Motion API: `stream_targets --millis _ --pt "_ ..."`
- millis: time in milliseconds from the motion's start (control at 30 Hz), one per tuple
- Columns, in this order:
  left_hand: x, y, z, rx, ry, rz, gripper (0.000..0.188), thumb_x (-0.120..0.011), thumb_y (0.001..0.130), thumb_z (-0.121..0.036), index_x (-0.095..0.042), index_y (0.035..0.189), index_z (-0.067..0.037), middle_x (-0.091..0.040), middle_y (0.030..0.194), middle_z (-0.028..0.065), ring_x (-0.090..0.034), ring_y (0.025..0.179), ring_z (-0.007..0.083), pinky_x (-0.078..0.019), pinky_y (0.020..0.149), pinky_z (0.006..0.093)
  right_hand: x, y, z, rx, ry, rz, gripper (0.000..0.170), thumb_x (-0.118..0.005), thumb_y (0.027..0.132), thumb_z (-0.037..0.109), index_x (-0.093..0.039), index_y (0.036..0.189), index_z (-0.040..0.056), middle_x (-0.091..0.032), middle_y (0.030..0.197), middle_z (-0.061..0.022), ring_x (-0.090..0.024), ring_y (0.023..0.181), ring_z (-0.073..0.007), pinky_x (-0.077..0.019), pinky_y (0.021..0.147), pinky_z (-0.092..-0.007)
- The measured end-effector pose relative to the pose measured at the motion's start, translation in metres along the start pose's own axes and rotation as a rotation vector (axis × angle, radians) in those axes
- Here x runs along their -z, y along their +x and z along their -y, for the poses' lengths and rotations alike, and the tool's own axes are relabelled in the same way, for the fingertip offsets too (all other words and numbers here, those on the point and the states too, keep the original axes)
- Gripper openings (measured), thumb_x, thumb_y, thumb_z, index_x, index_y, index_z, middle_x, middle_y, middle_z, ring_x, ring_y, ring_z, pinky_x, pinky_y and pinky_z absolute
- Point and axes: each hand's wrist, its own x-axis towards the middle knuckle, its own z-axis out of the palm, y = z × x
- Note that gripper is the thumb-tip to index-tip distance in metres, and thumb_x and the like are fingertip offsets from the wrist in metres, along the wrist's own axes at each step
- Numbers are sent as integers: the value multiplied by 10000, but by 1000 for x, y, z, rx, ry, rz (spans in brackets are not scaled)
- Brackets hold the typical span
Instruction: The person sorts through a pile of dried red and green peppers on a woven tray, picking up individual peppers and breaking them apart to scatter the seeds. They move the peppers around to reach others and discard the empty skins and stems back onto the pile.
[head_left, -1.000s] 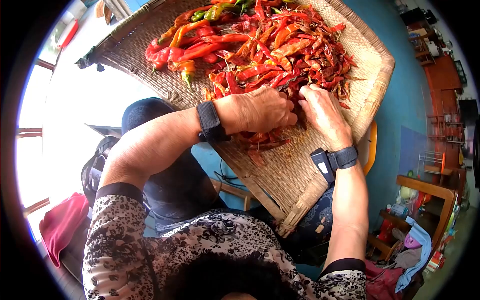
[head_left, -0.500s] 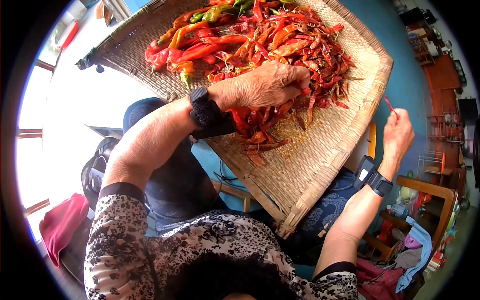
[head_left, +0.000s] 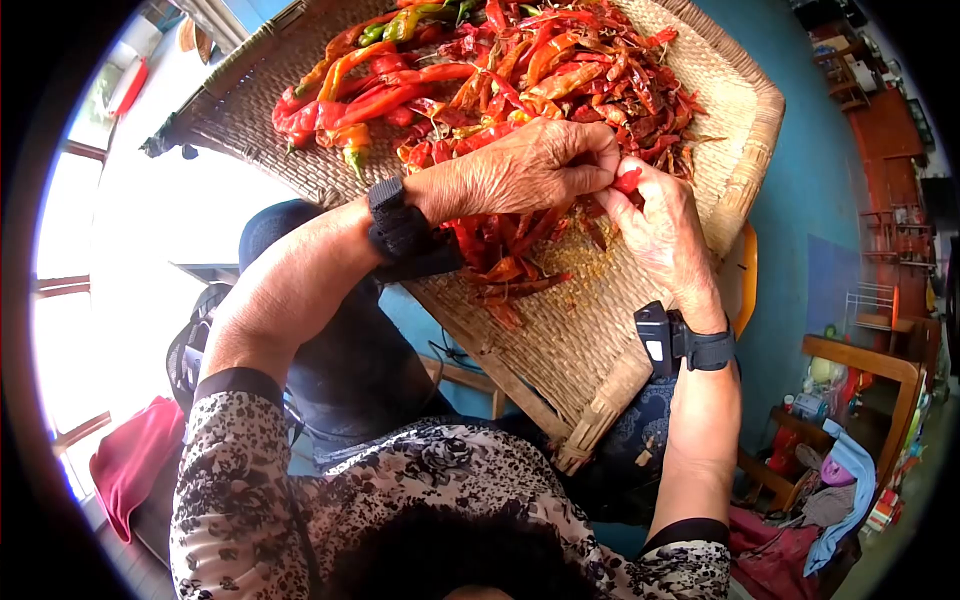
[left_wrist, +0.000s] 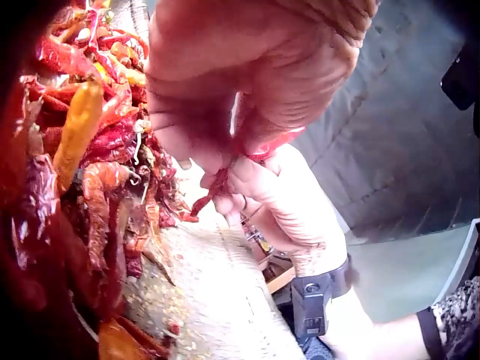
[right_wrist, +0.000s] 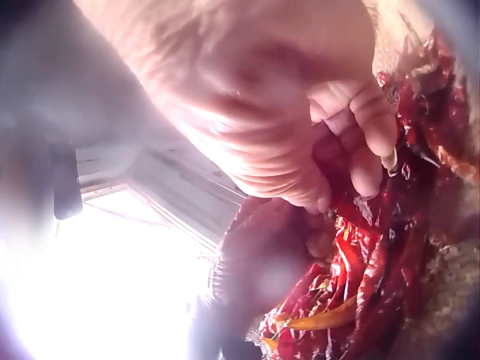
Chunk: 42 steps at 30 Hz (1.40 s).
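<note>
Over the heap of dried chili peppers (head_left: 560, 75), both hands meet fingertip to fingertip at one small red chili pepper (head_left: 627, 180). From the left, the left hand (head_left: 535, 172) reaches across and pinches it between thumb and curled fingers. The right hand (head_left: 668, 228) pinches the other side of it. In the left wrist view, a thin wrinkled end of the chili (left_wrist: 206, 199) hangs below the fingers, beside the right hand (left_wrist: 285, 199). The right wrist view shows that hand's fingers curled above the heap, hiding most of the held chili.
A woven tray (head_left: 590, 360) slopes across the person's lap, its raised rim at the right. Pale seeds (head_left: 575, 265) are scattered on the weave. Fresh, smoother red and green peppers (head_left: 370, 90) lie at the tray's left. Clothes (head_left: 835, 500) are piled at the lower right.
Both hands were in the pile. The right hand then swung out past the tray's right rim with a thin red piece in its fingers, and is now back beside the left hand, touching the chili.
</note>
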Motion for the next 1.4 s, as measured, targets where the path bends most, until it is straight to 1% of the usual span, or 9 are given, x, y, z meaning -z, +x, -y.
stream_targets --millis 133,200,267,433,600,867,1000,1200,1400 --pt "-3 -3 3 206 533 73 260 -648 861 -238 -540 1025 -68 -591 830 128 -611 807 269 -491 670 358 14 -5 -15 -17 -136 -205 63 -621 863 91 -604 882 34 -652 746 -106 -638 635 -213 -498 581 -335" --pt "-11 -17 18 -61 1002 -45 403 -710 783 -276 -525 1063 -54 -562 940 139 -590 894 299 -492 716 384 35 -13 -20 -155 -165 -343 87 -612 886 113 -625 929 39 -648 731 -102 -628 626 -177 -491 581 -301" --pt "-15 -22 19 -22 1000 16 498 -734 742 -298 -508 1102 -39 -521 1000 140 -563 933 297 -495 732 388 57 -22 -43 -201 -301 -461 133 -586 903 123 -608 982 18 -651 737 -127 -651 645 -171 -496 576 -320" --pt "-21 -18 21 -6 1127 95 481 -724 751 -267 -517 1121 -42 -539 941 116 -577 904 281 -505 701 383 94 -48 -61 -632 -815 -419 287 -607 878 168 -561 1134 45 -666 919 -179 -642 833 -364 -499 737 -459" --pt "-24 -13 29 -101 1146 89 339 -633 821 -176 -514 1105 -35 -551 857 120 -597 812 275 -507 618 369 83 -45 -74 -252 -728 -562 433 -654 833 126 -524 1240 53 -594 1064 -190 -586 975 -350 -478 830 -418" --pt "-14 -3 22 20 978 92 250 -602 810 -148 -509 1017 -43 -598 726 134 -619 612 319 -481 519 416 16 -6 -23 49 -269 -96 257 -638 822 74 -609 1069 8 -619 898 -160 -620 786 -315 -504 702 -382" --pt "4 -1 23 -109 608 -190 287 -630 751 -74 -506 1010 -57 -602 668 127 -630 621 314 -504 553 392 5 4 -9 51 -163 -43 264 -637 843 104 -597 1088 15 -644 895 -163 -638 752 -298 -510 688 -376" --pt "14 -2 5 -8 29 -207 211 -606 904 -109 -539 1098 -60 -564 899 -9 -518 861 67 -462 762 246 -15 11 -8 -82 566 -10 433 -673 851 114 -501 1231 0 -665 901 -111 -639 805 -143 -510 697 -303" --pt "13 0 2 -5 15 -138 203 -588 905 -50 -534 1100 -31 -581 926 -2 -533 870 64 -477 785 235 -1 5 -12 -122 165 -13 318 -644 859 60 -551 1159 10 -559 713 -39 -532 663 -102 -447 616 -258"
